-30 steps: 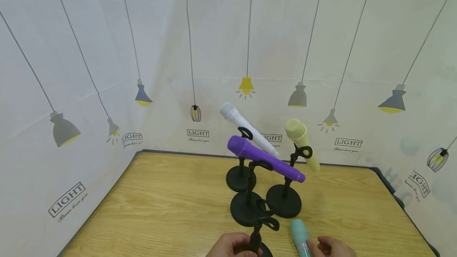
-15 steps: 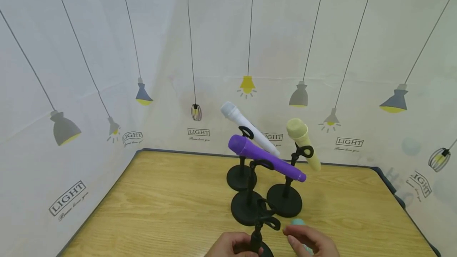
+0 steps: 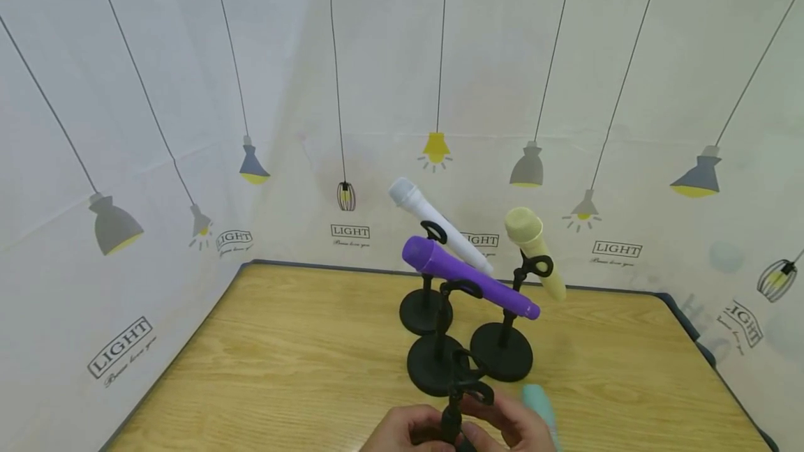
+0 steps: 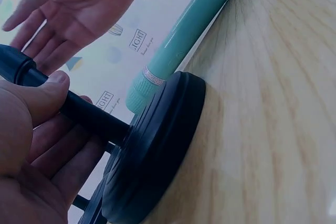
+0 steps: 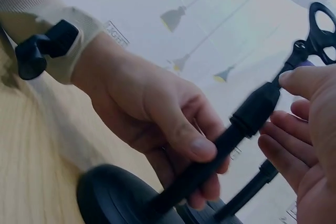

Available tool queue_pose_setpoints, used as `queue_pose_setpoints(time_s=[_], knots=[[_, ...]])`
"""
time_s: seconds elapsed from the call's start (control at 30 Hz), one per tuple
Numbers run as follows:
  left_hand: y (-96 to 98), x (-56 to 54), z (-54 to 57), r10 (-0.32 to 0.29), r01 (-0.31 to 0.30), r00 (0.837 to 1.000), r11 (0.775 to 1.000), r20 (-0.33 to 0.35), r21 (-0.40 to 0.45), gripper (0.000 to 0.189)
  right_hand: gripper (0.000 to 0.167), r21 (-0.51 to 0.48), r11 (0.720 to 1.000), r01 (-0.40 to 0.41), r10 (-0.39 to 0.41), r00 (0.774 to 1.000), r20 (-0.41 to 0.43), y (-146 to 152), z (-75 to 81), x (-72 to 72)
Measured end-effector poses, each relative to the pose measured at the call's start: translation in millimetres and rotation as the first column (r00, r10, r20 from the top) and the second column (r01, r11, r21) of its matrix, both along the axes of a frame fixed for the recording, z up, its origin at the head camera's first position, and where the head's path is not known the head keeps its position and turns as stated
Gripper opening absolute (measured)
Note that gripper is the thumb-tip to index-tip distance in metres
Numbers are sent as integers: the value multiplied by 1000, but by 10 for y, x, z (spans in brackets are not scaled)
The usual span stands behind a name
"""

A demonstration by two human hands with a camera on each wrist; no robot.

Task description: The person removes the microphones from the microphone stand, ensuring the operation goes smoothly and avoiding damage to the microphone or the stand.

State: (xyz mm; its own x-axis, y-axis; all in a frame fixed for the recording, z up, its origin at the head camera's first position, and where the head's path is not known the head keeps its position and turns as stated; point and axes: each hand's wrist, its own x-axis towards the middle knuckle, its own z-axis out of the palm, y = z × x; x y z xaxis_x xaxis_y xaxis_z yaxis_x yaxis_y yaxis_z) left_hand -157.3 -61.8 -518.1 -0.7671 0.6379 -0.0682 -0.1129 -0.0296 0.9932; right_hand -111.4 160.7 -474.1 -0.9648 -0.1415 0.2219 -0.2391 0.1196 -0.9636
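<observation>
My left hand grips the upright pole of a black desktop microphone stand, thumb on one side and fingers curled behind. The stand's round base sits at the wooden table, and its clip holds nothing. Close around the upper pole is my right hand, its thumb overlapping the thin neck in the right wrist view. Its fingers look extended and spread in the left wrist view. A teal microphone lies on the table just right of the stand.
Behind, a purple microphone, a white microphone and a pale yellow microphone rest tilted in black stands with round bases. White fabric walls printed with lamps enclose the back and sides.
My right hand has left the side of the teal microphone and moved left to the front stand's upper pole. My left hand has kept its grip on the stand.
</observation>
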Motion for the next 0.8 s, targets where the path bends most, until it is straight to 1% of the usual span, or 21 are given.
queue_pose_setpoints(time_s=[0.07, 0.13, 0.17, 0.2, 0.3, 0.4, 0.53, 0.63, 0.8], knots=[[2, 8, -3, -1, 1, 1000, 1000, -3, 17, 29, 31, 2, 1000, -31, 31, 995, -95, -40, -16, -1], [5, 14, -1, 2, -2, 1000, 1000, -1, 25, 29, 29, 3, 1000, 0, 0, 987, -159, -103, -32, 16], [9, 14, 2, 6, -6, 1000, 1000, 3, 28, 29, 28, 0, 1000, 23, -23, 985, -171, -134, -39, 24], [10, 10, 3, 8, -8, 1000, 1000, 5, 26, 28, 28, -4, 999, 52, -52, 985, -163, -163, -42, 34], [4, -9, 2, 6, -6, 1000, 1000, 5, 6, 29, 29, 8, 991, 136, -135, 987, -82, -242, -42, 56], [-10, -34, 8, -8, 8, 1000, 999, -9, -47, 30, 28, 27, 980, 197, -196, 980, -9, -313, -38, 62], [9, -38, 15, 1, -3, 999, 998, -33, -62, 25, 24, 50, 966, 255, -255, 967, -1, -368, -32, 72], [44, -23, 23, 17, -18, 998, 999, -58, -28, 23, 20, 74, 965, 251, -253, 967, 15, -360, -20, 71], [80, -7, 42, 7, -10, 991, 1000, -134, -25, 28, 19, 123, 979, 165, -173, 984, 51, -288, -8, 46]])
